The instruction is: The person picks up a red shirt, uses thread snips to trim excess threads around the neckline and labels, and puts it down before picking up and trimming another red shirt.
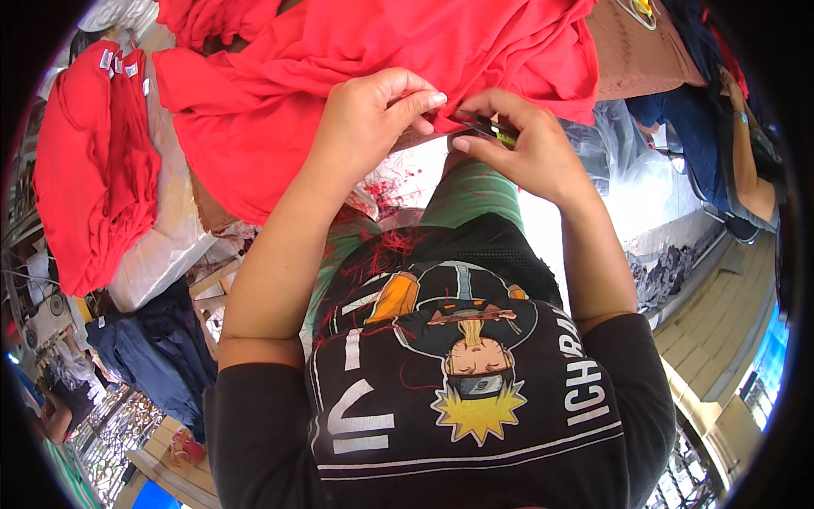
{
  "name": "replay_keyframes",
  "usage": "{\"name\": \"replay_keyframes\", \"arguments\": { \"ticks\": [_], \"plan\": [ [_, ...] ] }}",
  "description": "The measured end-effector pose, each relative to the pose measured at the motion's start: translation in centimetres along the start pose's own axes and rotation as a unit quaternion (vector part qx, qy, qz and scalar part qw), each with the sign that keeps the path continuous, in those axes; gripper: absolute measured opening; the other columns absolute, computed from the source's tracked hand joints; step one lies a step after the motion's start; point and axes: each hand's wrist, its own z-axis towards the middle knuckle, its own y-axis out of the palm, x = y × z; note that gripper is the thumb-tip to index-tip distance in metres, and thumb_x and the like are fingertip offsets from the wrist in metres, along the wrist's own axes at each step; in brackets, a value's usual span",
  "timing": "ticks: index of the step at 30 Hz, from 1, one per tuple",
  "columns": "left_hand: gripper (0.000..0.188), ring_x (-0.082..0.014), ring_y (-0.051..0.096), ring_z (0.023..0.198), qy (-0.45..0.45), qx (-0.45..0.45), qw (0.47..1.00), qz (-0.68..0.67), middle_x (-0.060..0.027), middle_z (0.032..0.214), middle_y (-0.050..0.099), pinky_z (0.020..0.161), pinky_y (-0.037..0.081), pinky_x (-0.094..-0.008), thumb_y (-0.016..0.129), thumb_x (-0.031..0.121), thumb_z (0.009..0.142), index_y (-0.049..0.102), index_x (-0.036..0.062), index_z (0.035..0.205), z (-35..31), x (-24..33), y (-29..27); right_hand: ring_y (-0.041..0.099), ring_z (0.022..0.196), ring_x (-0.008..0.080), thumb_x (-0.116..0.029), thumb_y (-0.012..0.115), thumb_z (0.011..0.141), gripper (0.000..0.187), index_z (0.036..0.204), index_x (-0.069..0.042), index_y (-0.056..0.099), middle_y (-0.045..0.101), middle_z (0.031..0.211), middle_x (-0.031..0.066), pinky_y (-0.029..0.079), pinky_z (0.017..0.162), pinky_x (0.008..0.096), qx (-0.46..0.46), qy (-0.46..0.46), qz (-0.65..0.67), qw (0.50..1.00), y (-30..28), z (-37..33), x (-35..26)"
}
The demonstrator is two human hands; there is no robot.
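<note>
A large piece of red cloth [373, 42] lies in folds over the table edge and hangs toward my lap. My left hand [373, 114] is closed, thumb and forefinger pinched together at the cloth's near edge. In my right hand [530, 144] is a pair of small thread snips [492, 129], dark-bladed with a yellow-green part. Their tips point left, close to the cloth between my two hands. My palm and fingers hide part of the snips.
Red garments with white labels [97, 170] are piled at the left, above dark blue cloth [157, 348]. Loose red threads [381, 254] cling to my lap. A brown padded surface [640, 55] is at the far right. Another person's arm [746, 157] shows beyond a wooden bench [721, 314].
</note>
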Motion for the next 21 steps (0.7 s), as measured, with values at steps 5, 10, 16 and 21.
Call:
{"name": "replay_keyframes", "arguments": {
  "ticks": [5, 10, 16, 21],
  "plan": [
    [0.016, -0.0062, 0.064, 0.072, 0.002, -0.008, 1.0, -0.016, -0.0008, 0.085, 0.068, 0.064, 0.047, -0.0191, 0.063, 0.017, 0.092, 0.068, 0.0031, 0.098, -0.1, 0.3, -0.1, 0.065, 0.076, 0.0293, -0.023, 0.07, 0.082, 0.025, 0.094, -0.002, 0.063, 0.064, 0.084, 0.0132, 0.05, 0.068, 0.036, 0.002, -0.08, -0.067, 0.995, -1.8, 0.7, -1.3],
    [0.016, -0.0071, 0.064, 0.072, 0.015, -0.002, 1.0, 0.008, -0.0013, 0.085, 0.068, 0.065, 0.049, -0.0203, 0.063, 0.015, 0.091, 0.068, 0.002, 0.099, -0.1, 0.2, 0.0, 0.063, 0.074, 0.0305, -0.023, 0.071, 0.08, 0.024, 0.095, -0.006, 0.063, 0.063, 0.08, 0.012, 0.049, 0.063, 0.0382, -0.009, -0.082, -0.124, 0.989, -1.7, 1.2, -1.5],
    [0.015, -0.0079, 0.065, 0.071, 0.06, 0.012, 0.996, 0.062, -0.0035, 0.083, 0.07, 0.068, 0.052, -0.0214, 0.064, 0.013, 0.09, 0.068, 0.0003, 0.097, -0.2, 0.7, 0.3, 0.063, 0.073, 0.0302, -0.021, 0.07, 0.079, 0.019, 0.089, -0.007, 0.061, 0.063, 0.079, 0.0098, 0.048, 0.06, 0.0412, -0.021, -0.094, -0.192, 0.977, -1.6, 1.5, -2.2],
    [0.02, -0.0142, 0.066, 0.068, 0.124, -0.002, 0.977, 0.172, -0.0098, 0.082, 0.069, 0.066, 0.052, -0.0276, 0.067, 0.018, 0.086, 0.068, 0.0015, 0.098, -0.8, 1.1, -0.4, 0.064, 0.074, 0.0295, -0.02, 0.07, 0.079, 0.017, 0.087, -0.008, 0.061, 0.064, 0.078, 0.0085, 0.048, 0.06, 0.0417, -0.024, -0.119, -0.242, 0.963, -1.7, 1.5, -3.2]
  ]
}}
